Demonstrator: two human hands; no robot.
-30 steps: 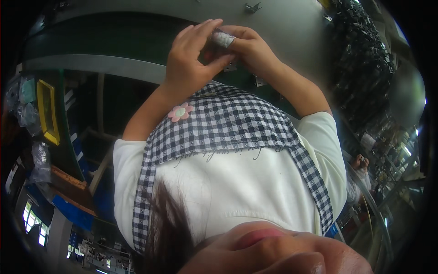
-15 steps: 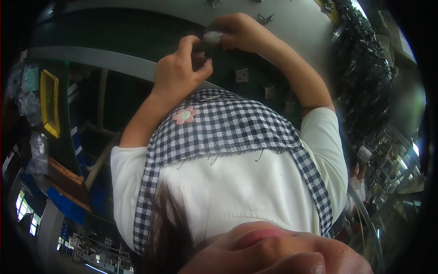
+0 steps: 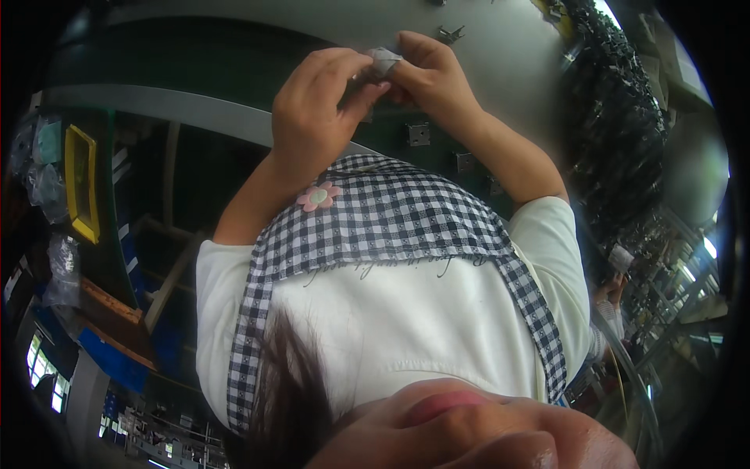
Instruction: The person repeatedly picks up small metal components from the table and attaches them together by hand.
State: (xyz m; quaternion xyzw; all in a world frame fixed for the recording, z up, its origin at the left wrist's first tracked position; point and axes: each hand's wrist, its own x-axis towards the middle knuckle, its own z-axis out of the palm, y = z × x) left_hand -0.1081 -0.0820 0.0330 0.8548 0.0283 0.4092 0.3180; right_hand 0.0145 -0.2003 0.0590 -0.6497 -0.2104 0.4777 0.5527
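My left hand (image 3: 316,102) is closed in a pinch, its thumb and fingertips meeting the right hand's fingers. My right hand (image 3: 436,76) is closed too, its thumb pointing towards the left fingertips. A grey-white wrap (image 3: 384,61) covers the end of the right thumb. Whatever sits between the two hands is small and dark, and the fingers hide nearly all of it. Below the right hand, a small square metal bracket (image 3: 418,134) with holes lies on the dark green surface. A second bracket (image 3: 465,162) lies closer to my right forearm.
A pronged metal part (image 3: 451,34) lies on the pale surface beyond my right hand. Many dark metal parts (image 3: 613,102) are heaped at the right. On the left are a yellow frame (image 3: 82,184) and clear plastic bags (image 3: 48,176). Another person (image 3: 608,309) is at the far right.
My hands have come together. The right hand has shifted right and turned, and the left has moved slightly up and right. The small metal part seen by my left fingers is now hidden.
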